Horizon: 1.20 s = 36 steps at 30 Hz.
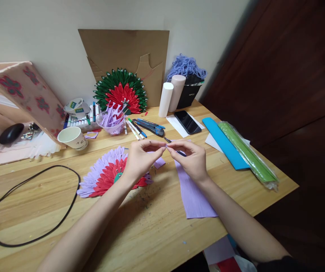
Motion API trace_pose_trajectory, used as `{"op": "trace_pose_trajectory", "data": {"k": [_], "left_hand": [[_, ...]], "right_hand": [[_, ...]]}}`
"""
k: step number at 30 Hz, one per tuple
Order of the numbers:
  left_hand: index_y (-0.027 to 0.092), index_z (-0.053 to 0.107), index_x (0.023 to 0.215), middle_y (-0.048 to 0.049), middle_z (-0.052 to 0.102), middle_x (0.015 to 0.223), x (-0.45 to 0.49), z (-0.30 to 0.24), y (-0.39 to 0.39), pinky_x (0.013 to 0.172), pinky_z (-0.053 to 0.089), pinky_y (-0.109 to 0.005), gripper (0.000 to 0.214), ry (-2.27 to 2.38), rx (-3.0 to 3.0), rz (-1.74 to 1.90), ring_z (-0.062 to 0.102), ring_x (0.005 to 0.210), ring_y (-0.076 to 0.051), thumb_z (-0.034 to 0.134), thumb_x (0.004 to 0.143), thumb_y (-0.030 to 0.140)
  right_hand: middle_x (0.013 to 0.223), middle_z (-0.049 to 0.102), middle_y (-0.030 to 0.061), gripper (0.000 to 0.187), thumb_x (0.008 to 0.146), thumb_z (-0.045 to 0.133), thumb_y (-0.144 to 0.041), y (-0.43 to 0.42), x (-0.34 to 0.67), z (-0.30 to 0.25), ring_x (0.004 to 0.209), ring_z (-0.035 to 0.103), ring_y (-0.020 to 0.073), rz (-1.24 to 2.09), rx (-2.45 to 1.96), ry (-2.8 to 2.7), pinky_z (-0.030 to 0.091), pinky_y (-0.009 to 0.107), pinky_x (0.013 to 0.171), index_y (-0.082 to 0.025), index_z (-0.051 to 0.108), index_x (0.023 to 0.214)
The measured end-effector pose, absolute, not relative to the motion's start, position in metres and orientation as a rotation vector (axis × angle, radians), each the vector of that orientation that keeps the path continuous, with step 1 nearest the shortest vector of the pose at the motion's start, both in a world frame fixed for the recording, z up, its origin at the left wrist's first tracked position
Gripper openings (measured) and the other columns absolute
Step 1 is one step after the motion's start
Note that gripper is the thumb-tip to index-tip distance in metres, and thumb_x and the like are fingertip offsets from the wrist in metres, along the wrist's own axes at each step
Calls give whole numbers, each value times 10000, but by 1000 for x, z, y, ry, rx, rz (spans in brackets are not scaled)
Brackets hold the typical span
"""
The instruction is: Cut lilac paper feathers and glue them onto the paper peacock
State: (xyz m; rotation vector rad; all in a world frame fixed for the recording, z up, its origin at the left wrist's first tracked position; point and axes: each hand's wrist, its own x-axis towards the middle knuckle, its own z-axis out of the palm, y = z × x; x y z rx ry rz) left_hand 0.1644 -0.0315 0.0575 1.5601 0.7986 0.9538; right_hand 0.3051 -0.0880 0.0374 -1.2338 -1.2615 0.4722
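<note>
- A small purple piece (166, 146) is held up above the table (151, 234), between the two hands; it is mostly covered by the fingers, so its shape cannot be told
- By the left hand (139, 156) the piece is pinched, thumb and forefinger being brought together at the tips with a rounded gap left behind them
- By the right hand (192, 156) the same piece is pinched from the other side, thumb and forefinger likewise closed at the tips
- A sheet of purple paper (194, 196) is laid flat on the table, partly covered by the right hand and forearm
- A purple and red paper fan (102, 172) is partly hidden by the left hand and wrist; a green disc (118, 177) is seen at its centre
- Purple scraps (113, 115) are gathered in a clear bowl (114, 130), near a cutter (157, 131) and several markers
- A green and red fan (119, 88) is stood in front of a cardboard sheet (122, 45)
- A phone (187, 122) is placed on white paper, and a green packet (247, 155) is laid beside a blue strip (226, 143), to the right
</note>
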Motion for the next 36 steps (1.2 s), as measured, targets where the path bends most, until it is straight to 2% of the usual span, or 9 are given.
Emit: {"op": "trace_pose_trajectory", "data": {"k": [9, 21, 36], "left_hand": [[167, 681, 793, -48, 689, 787, 161, 60, -32, 731, 512, -273, 96, 797, 1948, 1031, 635, 745, -148, 600, 746, 186], [143, 653, 776, -55, 675, 794, 162, 62, -31, 715, 511, -264, 75, 793, 1877, 1081, 622, 726, -138, 603, 739, 185], [139, 639, 778, -67, 677, 794, 162, 58, -30, 738, 501, -298, 82, 831, 2014, 1005, 628, 741, -160, 609, 718, 187]], "right_hand": [[811, 623, 22, 69, 788, 575, -188, -90, 308, 43, 732, 600, 152, 346, -1289, -1436, 511, 302, 700, -210, 626, 828], [882, 637, 30, 115, 767, 597, -192, -90, 309, 42, 795, 609, 168, 278, -1258, -1388, 512, 329, 756, -221, 616, 877], [801, 624, 17, 82, 773, 571, -157, -90, 313, 44, 765, 588, 158, 200, -1303, -1570, 482, 295, 711, -216, 614, 809]]}}
